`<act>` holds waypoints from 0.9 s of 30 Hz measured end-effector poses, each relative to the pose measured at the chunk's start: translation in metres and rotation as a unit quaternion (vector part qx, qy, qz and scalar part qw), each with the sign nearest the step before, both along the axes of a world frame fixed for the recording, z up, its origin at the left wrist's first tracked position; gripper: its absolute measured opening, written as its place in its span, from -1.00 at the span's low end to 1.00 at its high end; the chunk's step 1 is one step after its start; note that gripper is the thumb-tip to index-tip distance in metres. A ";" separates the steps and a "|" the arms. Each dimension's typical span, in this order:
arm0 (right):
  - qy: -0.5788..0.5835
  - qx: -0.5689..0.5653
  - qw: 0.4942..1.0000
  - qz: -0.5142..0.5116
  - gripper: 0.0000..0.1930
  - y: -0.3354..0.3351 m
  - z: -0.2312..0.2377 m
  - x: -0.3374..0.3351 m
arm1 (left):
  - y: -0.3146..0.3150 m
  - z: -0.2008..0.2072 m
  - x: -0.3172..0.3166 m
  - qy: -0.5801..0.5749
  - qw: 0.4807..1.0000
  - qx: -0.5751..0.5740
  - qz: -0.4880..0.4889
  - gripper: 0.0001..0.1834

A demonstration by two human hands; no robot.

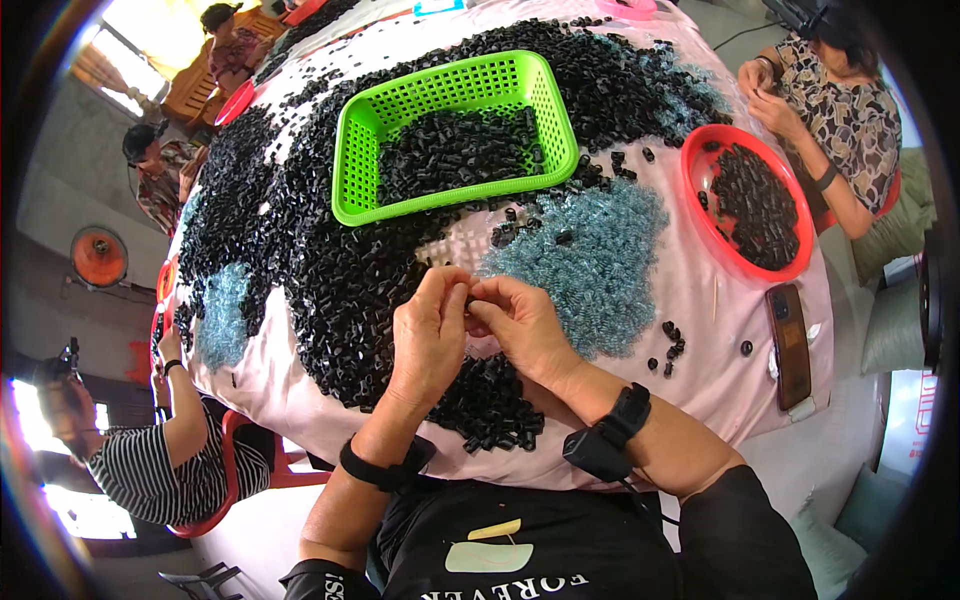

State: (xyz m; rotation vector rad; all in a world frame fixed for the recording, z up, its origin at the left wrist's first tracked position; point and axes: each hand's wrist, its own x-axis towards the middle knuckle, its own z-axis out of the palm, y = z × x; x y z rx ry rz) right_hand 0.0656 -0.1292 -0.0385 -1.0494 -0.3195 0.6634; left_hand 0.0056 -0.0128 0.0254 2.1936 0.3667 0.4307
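My left hand point(430, 330) and my right hand point(525, 322) meet over the near middle of the table, fingertips pinched together. Between them shows a small black plastic piece point(470, 303), mostly hidden by the fingers. Just right of and beyond my right hand lies a heap of small pale-blue coil springs point(600, 265). A wide pile of small black plastic parts point(340, 320) spreads to the left of my left hand. Below my wrists sits a smaller cluster of black parts point(490, 405).
Beyond my hands stands a green basket point(455, 197) holding black parts. At right are a red basin point(693, 190) of black pieces and a phone point(790, 345). Another spring heap point(222, 315) lies left. Several people sit around the pink-covered table point(700, 400).
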 end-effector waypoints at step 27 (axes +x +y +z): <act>0.030 0.014 0.999 0.011 -0.84 -0.002 0.001 0.002 | 0.007 -0.011 -0.005 0.019 0.997 -0.063 -0.034 -0.79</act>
